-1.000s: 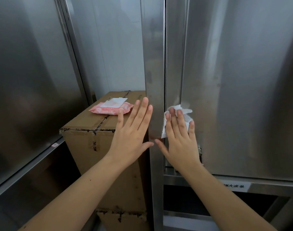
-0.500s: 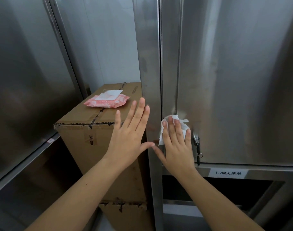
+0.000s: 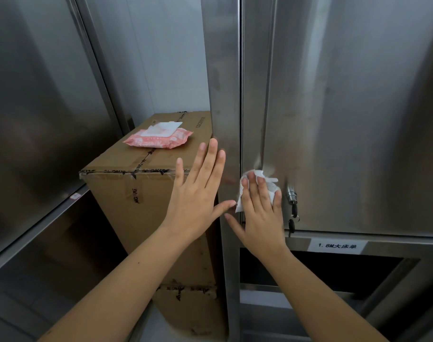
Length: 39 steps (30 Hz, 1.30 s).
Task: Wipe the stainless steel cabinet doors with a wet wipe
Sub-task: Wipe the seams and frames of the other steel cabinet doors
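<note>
A tall stainless steel cabinet door fills the right side. My right hand lies flat with straight fingers on a crumpled white wet wipe, pressing it against the door's lower left corner, beside the lock. My left hand is spread flat, its fingertips against the steel upright left of the door. Most of the wipe is hidden under my fingers.
A cardboard box stands left of the upright with a pink wet-wipe pack on top. Another steel cabinet runs along the left. Keys hang from the lock. A labelled strip and a dark opening lie below the door.
My right hand has slid the wipe down the door towards its lower edge. My left hand stays flat by the upright. The view has tilted downwards a little.
</note>
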Tool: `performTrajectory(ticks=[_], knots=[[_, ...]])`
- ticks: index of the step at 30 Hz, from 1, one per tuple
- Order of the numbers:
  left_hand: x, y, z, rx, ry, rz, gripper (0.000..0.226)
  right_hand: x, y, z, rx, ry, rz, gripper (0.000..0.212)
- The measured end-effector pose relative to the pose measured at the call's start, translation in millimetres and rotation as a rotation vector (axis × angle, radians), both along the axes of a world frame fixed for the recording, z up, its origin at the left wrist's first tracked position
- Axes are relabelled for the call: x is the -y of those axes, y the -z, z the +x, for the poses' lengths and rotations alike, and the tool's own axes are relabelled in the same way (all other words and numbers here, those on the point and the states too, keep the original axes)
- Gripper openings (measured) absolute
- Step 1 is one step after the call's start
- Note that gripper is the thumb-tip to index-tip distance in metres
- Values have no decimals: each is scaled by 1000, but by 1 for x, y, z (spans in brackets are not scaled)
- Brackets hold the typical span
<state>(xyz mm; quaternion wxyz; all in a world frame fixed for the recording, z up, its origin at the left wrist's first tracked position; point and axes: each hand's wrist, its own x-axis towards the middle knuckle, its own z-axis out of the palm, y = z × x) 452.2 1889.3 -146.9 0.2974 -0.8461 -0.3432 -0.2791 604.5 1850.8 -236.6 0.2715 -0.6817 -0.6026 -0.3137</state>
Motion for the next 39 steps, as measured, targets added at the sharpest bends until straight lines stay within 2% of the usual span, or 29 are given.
performTrajectory(ticks=[4, 9, 14, 17, 23, 30, 34, 39], knots=[[-2, 5, 2, 18, 8, -16, 82, -2, -10, 3, 17, -22, 1, 78], [-2, 10, 5, 50, 14, -35, 80, 1, 16, 2, 22, -7, -41, 87], [0, 11, 3, 27, 23, -39, 78, 11, 44, 4, 38, 18, -151, 83], [1, 12, 2, 13, 20, -43, 76, 12, 37, 1, -9, 2, -149, 77], [1, 16, 4, 28, 10, -73, 72, 7, 11, -2, -42, -12, -117, 80], [1, 20, 5, 60, 23, -70, 74, 24, 63, -3, -70, -23, -326, 79], [4, 18, 5, 63, 35, -80, 71, 30, 63, -6, -116, 1, -413, 79], [5, 18, 4, 54, 38, -99, 72, 23, 33, -7, -100, 19, -288, 78]])
